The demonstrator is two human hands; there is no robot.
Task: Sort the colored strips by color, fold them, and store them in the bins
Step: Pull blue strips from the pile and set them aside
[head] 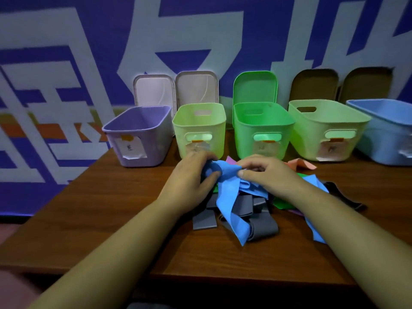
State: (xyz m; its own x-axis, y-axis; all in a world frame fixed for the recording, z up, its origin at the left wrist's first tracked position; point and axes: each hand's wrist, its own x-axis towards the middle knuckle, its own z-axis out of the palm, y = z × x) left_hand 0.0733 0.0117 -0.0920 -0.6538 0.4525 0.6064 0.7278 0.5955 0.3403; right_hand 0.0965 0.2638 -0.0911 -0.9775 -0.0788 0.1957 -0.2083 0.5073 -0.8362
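Observation:
A long blue strip (229,197) is rolled at its upper end, and its tail trails down over the pile toward me. My left hand (191,175) grips the rolled end. My right hand (265,172) pinches the strip just right of the roll. Under both hands lies a heap of strips: grey ones (245,208), a green one (282,202), a purple one (230,160), a pink one (303,165), a black one (343,195) and another blue one (315,228).
Five open bins stand in a row behind the pile: purple (138,139), pale green (200,130), bright green (260,130), a second pale green (327,128) and blue (385,128). Their lids (255,86) lean against the wall. The wooden table (111,208) ends near me.

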